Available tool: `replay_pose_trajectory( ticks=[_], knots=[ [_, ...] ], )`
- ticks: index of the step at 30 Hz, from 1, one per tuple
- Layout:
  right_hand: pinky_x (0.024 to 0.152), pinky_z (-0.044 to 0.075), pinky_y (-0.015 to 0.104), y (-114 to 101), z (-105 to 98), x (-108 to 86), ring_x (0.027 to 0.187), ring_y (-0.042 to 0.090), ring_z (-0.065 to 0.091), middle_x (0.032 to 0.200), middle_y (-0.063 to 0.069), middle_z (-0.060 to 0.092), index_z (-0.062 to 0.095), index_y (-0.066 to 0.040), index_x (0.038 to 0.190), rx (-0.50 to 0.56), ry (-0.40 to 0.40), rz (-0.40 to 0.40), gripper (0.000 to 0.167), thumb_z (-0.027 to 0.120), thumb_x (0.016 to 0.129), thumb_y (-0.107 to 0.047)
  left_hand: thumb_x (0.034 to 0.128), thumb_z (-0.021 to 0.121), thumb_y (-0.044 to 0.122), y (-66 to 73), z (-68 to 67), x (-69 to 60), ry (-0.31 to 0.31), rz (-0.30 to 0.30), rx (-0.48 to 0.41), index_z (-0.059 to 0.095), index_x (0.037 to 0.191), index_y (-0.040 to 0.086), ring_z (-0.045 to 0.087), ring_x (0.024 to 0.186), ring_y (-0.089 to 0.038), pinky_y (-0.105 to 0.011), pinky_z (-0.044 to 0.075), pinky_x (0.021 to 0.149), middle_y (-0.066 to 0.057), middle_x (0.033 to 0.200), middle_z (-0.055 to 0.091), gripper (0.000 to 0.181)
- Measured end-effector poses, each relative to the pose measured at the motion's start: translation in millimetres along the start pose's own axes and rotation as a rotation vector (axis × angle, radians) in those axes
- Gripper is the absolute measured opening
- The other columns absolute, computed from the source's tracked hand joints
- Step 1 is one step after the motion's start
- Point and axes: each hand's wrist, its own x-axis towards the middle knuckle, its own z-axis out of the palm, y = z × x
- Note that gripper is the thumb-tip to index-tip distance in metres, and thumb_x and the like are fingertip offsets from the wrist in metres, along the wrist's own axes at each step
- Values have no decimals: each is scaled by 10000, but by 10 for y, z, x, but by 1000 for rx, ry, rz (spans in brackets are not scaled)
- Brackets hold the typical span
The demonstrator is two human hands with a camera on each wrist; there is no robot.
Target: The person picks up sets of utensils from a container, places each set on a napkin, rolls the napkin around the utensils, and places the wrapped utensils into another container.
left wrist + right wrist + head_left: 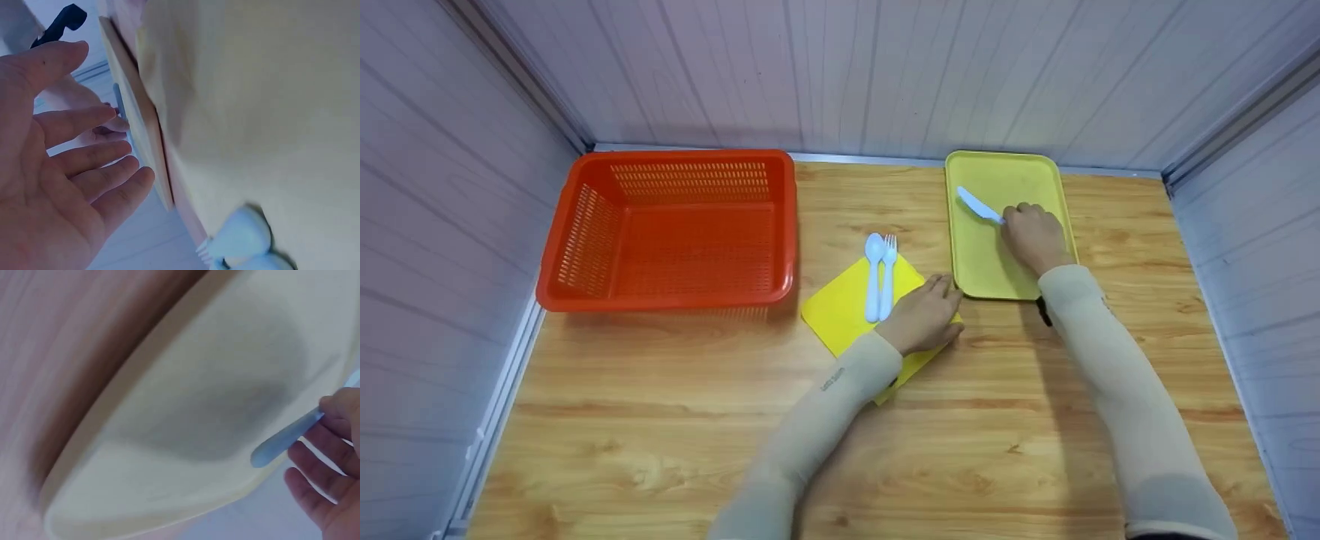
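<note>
Over the yellow tray [986, 259], my right hand [1036, 234] pinches a pale blue plastic knife [979, 205]; in the right wrist view the knife's handle [284, 439] sticks out from the thumb and fingers. My left hand [922, 313] is over the right part of a yellow napkin [836, 307], its fingers extended toward the tray's near left corner. The left wrist view shows the left hand [84, 163] with fingers spread and nothing held. A spoon [873, 277] and a fork [888, 281] lie side by side on the napkin, left of that hand.
A red-orange basket [701, 304] with perforated walls stands at the back left of the wooden table [660, 420]. Pale panels [840, 75] enclose the table at the back and on both sides.
</note>
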Motion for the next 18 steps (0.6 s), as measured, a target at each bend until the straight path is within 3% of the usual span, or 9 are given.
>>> replay_pose_trajectory(
  ticks=[9, 14, 18],
  knots=[
    [603, 546, 520, -431, -165, -152, 718, 396, 622, 816, 237, 596, 632, 99, 924, 135, 63, 10, 181, 580, 965, -70, 1029, 518, 429, -198, -49, -372, 98, -76, -50, 522, 1444, 68, 373, 1410, -302, -372, 295, 1151, -159, 1526, 416, 550],
    [559, 474, 436, -699, -253, -287, 622, 285, 498, 730, 168, 526, 579, 33, 804, 238, 72, 53, 192, 535, 962, -66, 1026, 532, 416, -359, -47, -625, 151, -141, -84, 535, 1423, 49, 389, 1394, -320, -401, 326, 1135, -168, 1509, 437, 541],
    [555, 448, 408, -921, -304, -382, 612, 256, 455, 721, 149, 524, 588, 30, 814, 288, 79, 77, 179, 543, 941, -88, 1020, 551, 398, -485, -31, -829, 164, -198, -124, 529, 1420, 32, 393, 1382, -341, -426, 324, 1134, -183, 1503, 440, 543]
  ],
)
